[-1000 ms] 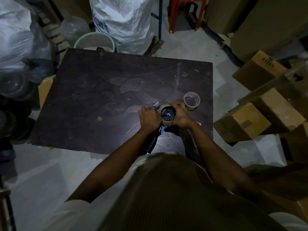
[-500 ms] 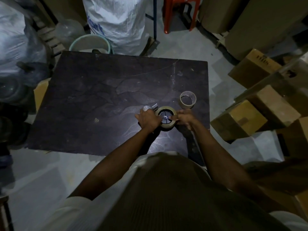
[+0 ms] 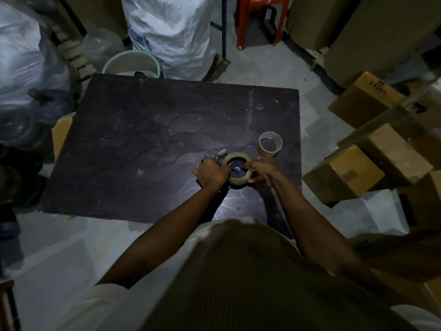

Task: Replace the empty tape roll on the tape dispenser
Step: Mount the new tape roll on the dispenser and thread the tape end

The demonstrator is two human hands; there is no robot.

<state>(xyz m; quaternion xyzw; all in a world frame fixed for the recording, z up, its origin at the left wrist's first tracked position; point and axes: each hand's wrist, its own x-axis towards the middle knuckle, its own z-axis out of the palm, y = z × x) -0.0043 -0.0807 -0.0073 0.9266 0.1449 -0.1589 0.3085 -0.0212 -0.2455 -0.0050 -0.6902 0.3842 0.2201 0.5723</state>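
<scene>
A full tan tape roll (image 3: 239, 180) sits around the black hub of the tape dispenser (image 3: 238, 168) near the front right of the dark table (image 3: 152, 144). My left hand (image 3: 211, 172) grips the dispenser on the roll's left side; the metal cutter end (image 3: 218, 155) pokes out beyond it. My right hand (image 3: 261, 168) pinches the roll's right edge with thumb and fingers. The dispenser's handle is hidden under my left forearm. The empty cardboard core (image 3: 270, 143) stands on the table behind and to the right of my right hand.
Cardboard boxes (image 3: 353, 173) are stacked close to the table's right edge. A white sack (image 3: 171, 32), a pale green bucket (image 3: 133, 65) and a red stool (image 3: 260, 17) stand behind the table. Bags and dark clutter fill the left side.
My right hand has slid off the top of the roll to its right edge, baring the black hub. Both hands and the dispenser stay in the same spot on the table.
</scene>
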